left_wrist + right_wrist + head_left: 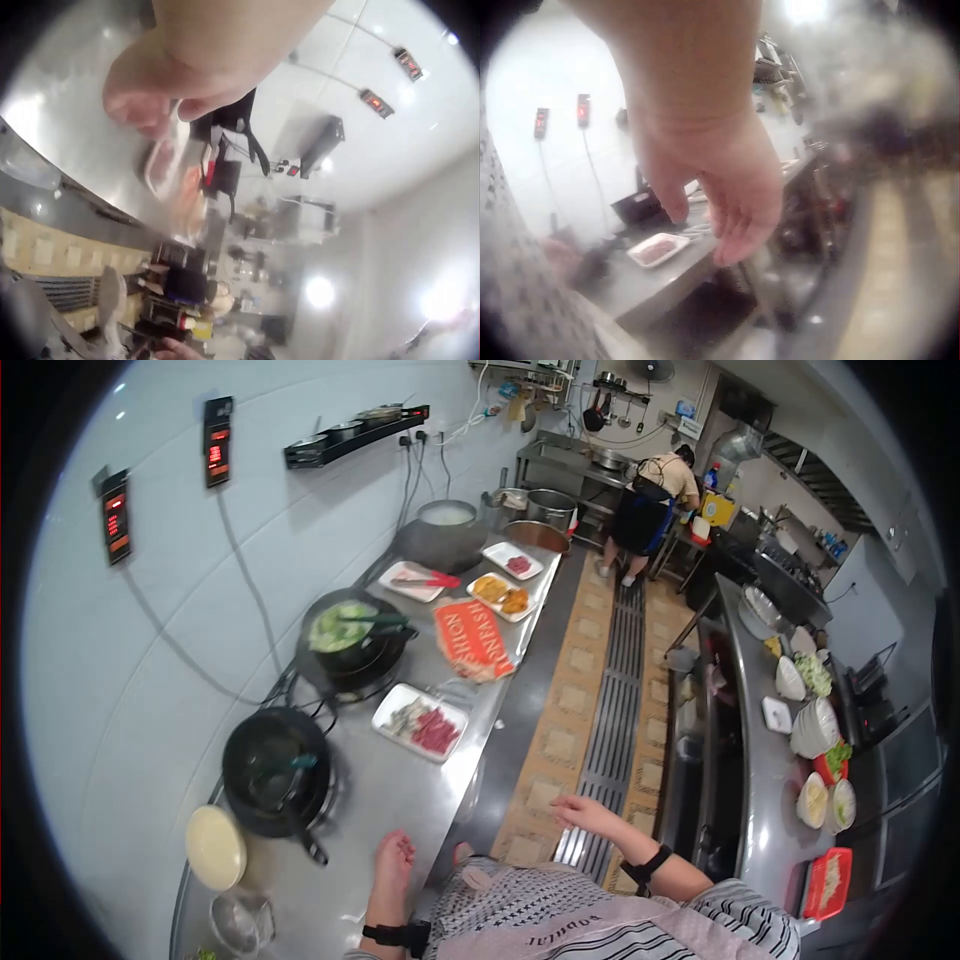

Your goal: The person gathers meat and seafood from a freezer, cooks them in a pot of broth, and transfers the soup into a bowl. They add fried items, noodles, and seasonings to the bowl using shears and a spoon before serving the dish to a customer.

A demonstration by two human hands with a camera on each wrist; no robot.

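Observation:
Over the near end of the steel counter [375, 805], my left hand [394, 860] hangs with loosely curled fingers and nothing in it. My right hand [585, 813] hovers above the floor beside the counter, its fingers relaxed and apart in the right wrist view. Nearest the left hand are a black wok [262, 760] with a handle and a white tray [420, 722] of red meat strips and greyish pieces. Beyond, a second black wok [350, 650] holds green vegetables with a dark utensil in it.
An orange printed cloth [472, 640], a tray with red tongs [418, 581] and other food trays lie farther along the counter. A cream plate [216, 848] is by the wall. Another person [655, 500] stands bent over at the back. Bowls [815, 727] line the right-hand counter.

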